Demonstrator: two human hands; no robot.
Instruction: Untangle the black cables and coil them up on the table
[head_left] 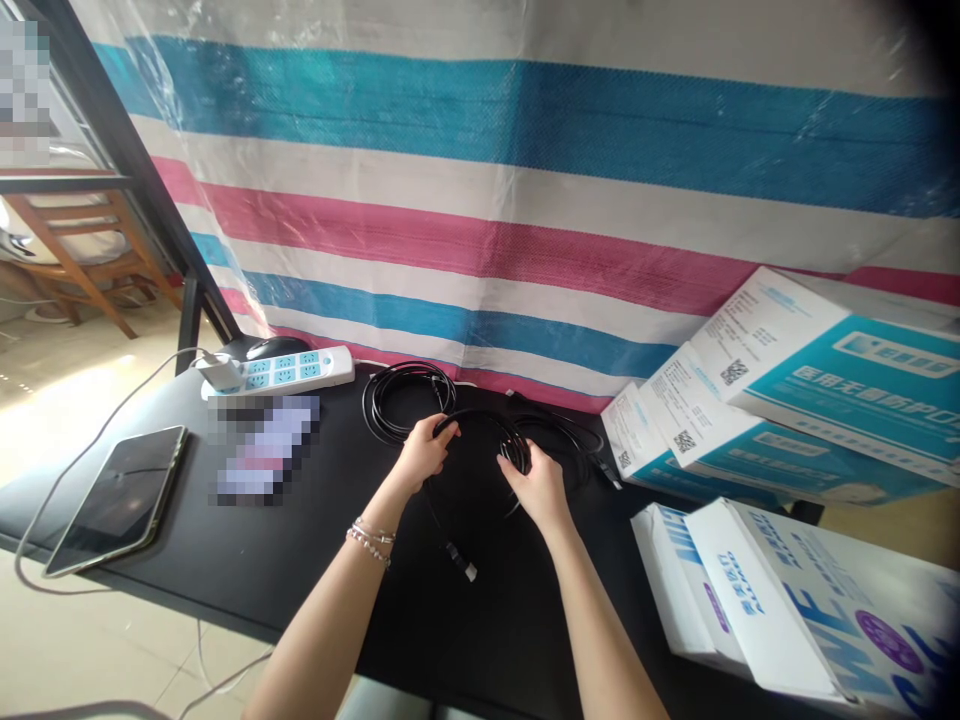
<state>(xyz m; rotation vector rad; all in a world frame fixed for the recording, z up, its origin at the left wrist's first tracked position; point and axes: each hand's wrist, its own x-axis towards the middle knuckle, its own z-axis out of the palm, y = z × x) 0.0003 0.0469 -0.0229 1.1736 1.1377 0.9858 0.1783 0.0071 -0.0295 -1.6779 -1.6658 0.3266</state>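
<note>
A: What's in hand here?

B: A black cable (480, 425), thin and glossy, lying on the dark tabletop (315, 580) in front of the striped tarp (525, 200). Part of it arcs between the two hands as a loop. One end trails toward the near edge and finishes in a plug with a pale metal tip (463, 563).

A: And the hands?

B: The left hand (424, 452) has its fingers closed around the left side of the loop. The right hand (534, 485) lies over a bunched part of the cable, fingers curled down onto it; whether they truly pinch it, I cannot tell from this angle.

A: So which step is this?

B: By my judgement, the cable is being gathered into a coil, and the coil is only partly made, since the plug end lies loose.

A: What does the next move call for?

B: I'd say drawing the loose tail into the loop without letting the gathered turns spring apart. The cable looks springy enough to unwind if the grip slackens.

A: Anything close by?

B: A second black coil (397, 400) lies just behind the left hand. Farther left sit a white power strip (296, 367) and a tablet (120, 495); white-and-blue boxes (787, 400) are stacked at right.
</note>
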